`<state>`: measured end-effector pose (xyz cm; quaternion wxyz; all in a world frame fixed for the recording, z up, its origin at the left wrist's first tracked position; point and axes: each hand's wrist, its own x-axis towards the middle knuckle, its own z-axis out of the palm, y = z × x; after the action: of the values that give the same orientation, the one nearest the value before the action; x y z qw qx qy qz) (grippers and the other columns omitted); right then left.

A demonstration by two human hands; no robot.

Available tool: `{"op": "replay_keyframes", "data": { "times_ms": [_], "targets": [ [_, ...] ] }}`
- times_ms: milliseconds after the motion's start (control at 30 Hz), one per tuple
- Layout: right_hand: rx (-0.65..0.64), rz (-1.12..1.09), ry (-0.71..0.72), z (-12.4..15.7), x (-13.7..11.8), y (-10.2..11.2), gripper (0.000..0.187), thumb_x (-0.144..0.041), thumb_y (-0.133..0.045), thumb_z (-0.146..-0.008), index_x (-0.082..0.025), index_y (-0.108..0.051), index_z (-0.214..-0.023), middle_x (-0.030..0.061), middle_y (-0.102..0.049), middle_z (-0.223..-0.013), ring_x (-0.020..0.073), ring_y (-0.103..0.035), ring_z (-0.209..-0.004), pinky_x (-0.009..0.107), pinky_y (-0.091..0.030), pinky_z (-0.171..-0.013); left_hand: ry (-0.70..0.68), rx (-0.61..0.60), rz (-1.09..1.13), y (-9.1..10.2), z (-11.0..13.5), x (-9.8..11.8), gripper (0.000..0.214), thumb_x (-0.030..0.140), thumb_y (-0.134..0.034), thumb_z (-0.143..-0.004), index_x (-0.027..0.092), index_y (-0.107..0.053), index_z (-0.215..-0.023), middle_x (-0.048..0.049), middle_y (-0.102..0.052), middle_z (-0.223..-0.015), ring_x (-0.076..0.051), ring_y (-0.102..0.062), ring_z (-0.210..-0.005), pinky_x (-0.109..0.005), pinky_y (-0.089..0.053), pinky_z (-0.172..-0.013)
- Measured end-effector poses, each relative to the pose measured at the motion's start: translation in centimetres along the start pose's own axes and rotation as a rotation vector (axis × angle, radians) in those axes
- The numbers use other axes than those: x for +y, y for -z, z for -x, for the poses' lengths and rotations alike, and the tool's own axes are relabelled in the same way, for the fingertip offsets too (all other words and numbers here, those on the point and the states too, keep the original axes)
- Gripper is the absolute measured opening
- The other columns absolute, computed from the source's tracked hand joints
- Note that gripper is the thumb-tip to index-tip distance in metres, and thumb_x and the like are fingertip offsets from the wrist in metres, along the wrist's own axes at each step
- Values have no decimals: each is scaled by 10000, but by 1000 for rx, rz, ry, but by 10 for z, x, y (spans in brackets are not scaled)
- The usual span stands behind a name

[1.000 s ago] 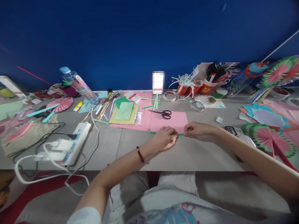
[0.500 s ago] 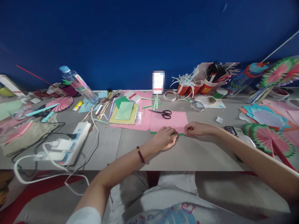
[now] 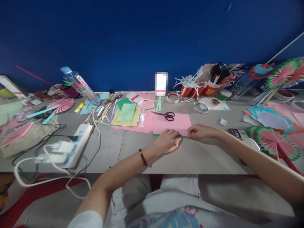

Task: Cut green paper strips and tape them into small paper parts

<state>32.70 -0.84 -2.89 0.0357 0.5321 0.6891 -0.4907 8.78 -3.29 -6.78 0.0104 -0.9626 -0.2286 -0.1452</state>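
A pink sheet of paper (image 3: 172,125) lies flat on the grey table, with a green paper strip (image 3: 156,135) along its near edge. My left hand (image 3: 169,139) rests on the middle of that edge, its fingers bent and closed around the green strip. At the right end of the edge my right hand (image 3: 196,130) is curled, its thumb and fingertips pinched on the paper's corner. The fingers hide part of the strip. Black scissors (image 3: 168,116) lie shut across the far left of the pink sheet.
Left of the sheet is a stack of coloured paper (image 3: 127,113). Farther left stand a power strip (image 3: 79,144) with cables and a tilted water bottle (image 3: 82,87). Red paper cups (image 3: 210,88) are at the back; a phone (image 3: 235,133) and a pleated paper fan (image 3: 276,142) lie at right.
My left hand has slid very slightly to the right along the green edge. My right hand and the pink sheet look unmoved.
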Motion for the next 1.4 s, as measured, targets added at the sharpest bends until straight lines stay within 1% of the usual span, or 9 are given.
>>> {"op": "replay_keyframes", "data": {
  "times_ms": [267, 367, 533, 600, 700, 933, 1000, 1133, 1400],
  "targets": [
    [14, 23, -33, 1, -4, -1, 219, -383, -579, -668, -175, -531, -620, -28, -450, -558, 97, -365, -523, 241, -261, -498, 0, -5, -18, -1, 0, 2, 237, 186, -432, -927, 181, -590, -1103, -85, -573, -1020, -202, -511, -939, -339, -371, -770],
    [-15, 17, -58, 5, -9, 3, 245, -409, -600, -671, -180, -527, -623, -31, -448, -544, 95, -351, -499, 244, -249, -480, 2, 0, 2, 0, 0, 2, 241, 173, -427, -920, 176, -591, -1096, -84, -579, -1018, -204, -512, -938, -342, -376, -768],
    [-67, -43, -36, 13, -8, 8, 264, -427, -627, -681, -167, -584, -658, -2, -549, -615, 107, -412, -552, 244, -302, -521, 14, -36, 0, 3, -1, 2, 218, 185, -460, -910, 177, -586, -1087, -94, -570, -1032, -211, -513, -943, -345, -376, -766],
    [-77, -69, -46, 14, -5, 9, 283, -447, -622, -694, -166, -597, -679, -2, -562, -628, 101, -401, -543, 240, -289, -514, 11, -39, -7, 4, -1, 2, 217, 201, -465, -915, 179, -580, -1097, -95, -563, -1037, -213, -511, -947, -344, -375, -771],
    [-85, -79, -72, 14, -3, 9, 319, -478, -625, -702, -167, -579, -651, -15, -533, -594, 87, -366, -506, 239, -257, -493, 3, -31, -1, 3, 0, 2, 222, 199, -457, -917, 178, -578, -1102, -91, -562, -1042, -213, -510, -951, -341, -373, -778],
    [-58, -86, -77, 15, -3, 8, 445, -592, -655, -657, -165, -546, -594, -15, -511, -559, 89, -399, -514, 237, -302, -508, 5, -16, 3, 1, 0, 1, 228, 181, -449, -914, 175, -578, -1103, -87, -564, -1047, -207, -502, -945, -341, -373, -781],
    [-64, -76, -105, 15, -2, 9, 469, -616, -650, -647, -167, -530, -582, -11, -510, -545, 88, -402, -500, 234, -298, -491, 5, -17, 0, 1, 0, 1, 227, 183, -447, -917, 176, -578, -1102, -87, -563, -1054, -207, -501, -949, -340, -373, -785],
    [-73, -39, -170, 15, -2, 9, 454, -604, -631, -659, -171, -518, -585, 1, -528, -548, 82, -403, -464, 222, -276, -438, 6, -29, 0, 3, 0, 1, 230, 183, -447, -918, 176, -576, -1108, -96, -564, -1072, -214, -506, -970, -342, -375, -786],
    [-39, -31, -136, 12, 2, 6, 443, -586, -623, -668, -179, -491, -555, 1, -512, -512, 84, -411, -430, 223, -287, -412, 8, -40, 2, 5, 0, 2, 237, 172, -458, -913, 180, -574, -1120, -96, -568, -1077, -206, -511, -974, -341, -380, -776]
  ]
}}
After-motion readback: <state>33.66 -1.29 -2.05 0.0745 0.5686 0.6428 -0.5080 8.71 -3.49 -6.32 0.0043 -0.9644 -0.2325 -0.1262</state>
